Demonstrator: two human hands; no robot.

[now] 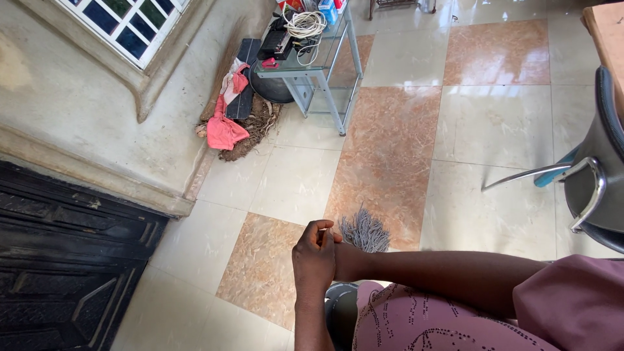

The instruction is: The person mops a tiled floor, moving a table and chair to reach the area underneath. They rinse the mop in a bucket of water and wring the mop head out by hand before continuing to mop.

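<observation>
Two hands meet low in the middle of the view, and much about them is hard to read. The left hand (314, 260) is seen from its back, fingers curled inward at the top, pressed against the right hand (342, 259), which is almost wholly hidden behind it; only the right wrist and forearm show, reaching in from the right. A bundle of thin grey fibres (365, 230) fans out just beyond the hands, its lower end lost behind them, so I cannot tell which hand grips it or how tightly. The left fingers look bent as if pinching something small, but what they touch is not visible.

Below the hands, a round dark container (337, 305) is cut off by the left forearm and a mauve garment; its contents cannot be seen.

Farther off, a glass-topped metal stand (323, 70) carries a coil of white cable (305, 23) and dark boxes. Beside it, pink cloth (225, 130) lies on a heap of dry fibres against the wall. A dark chair (595, 175) is cut by the right edge.
</observation>
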